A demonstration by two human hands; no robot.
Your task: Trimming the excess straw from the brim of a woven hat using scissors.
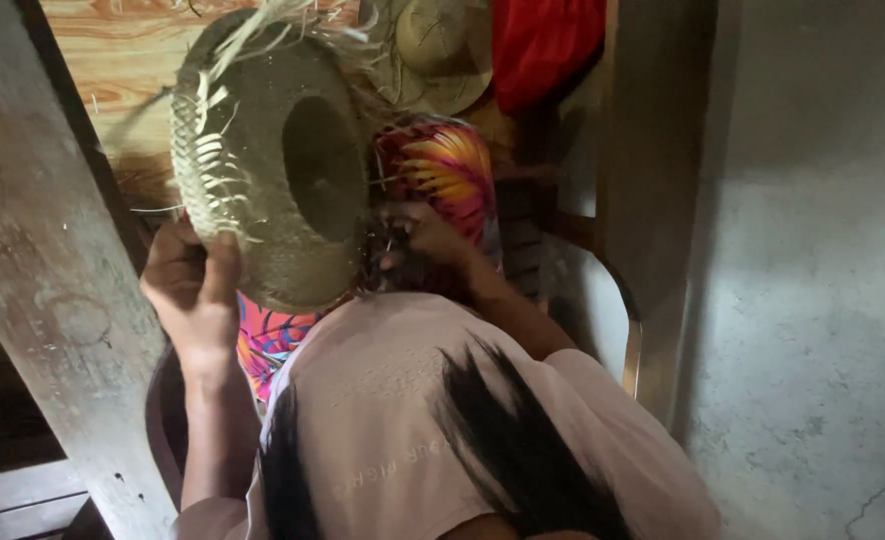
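The left hand [190, 285] gripped the lower rim of a woven straw hat [267, 165], thumb pressed over the outer edge and the remaining fingers curled behind the brim, closed on the weave. The hat was held up in front of the person, upper left of centre, its round hollow crown facing the camera. Its surface was a tight, dry, tan plait; along the left and top edge loose unwoven strands stuck out in a ragged fringe.

The right hand [417, 240] sat just beside the hat's right edge, fingers bent inward together; whether they pinched a strand could not be told, as the area was dark and blurred.

Behind the right hand lay patterned cloth [442, 165] in red, yellow and pink. A second straw hat [442, 50] rested above, next to red fabric [542, 45]. A rough, grey wooden post [42, 270] ran diagonally at left. A cracked concrete wall [822, 300] filled the right.
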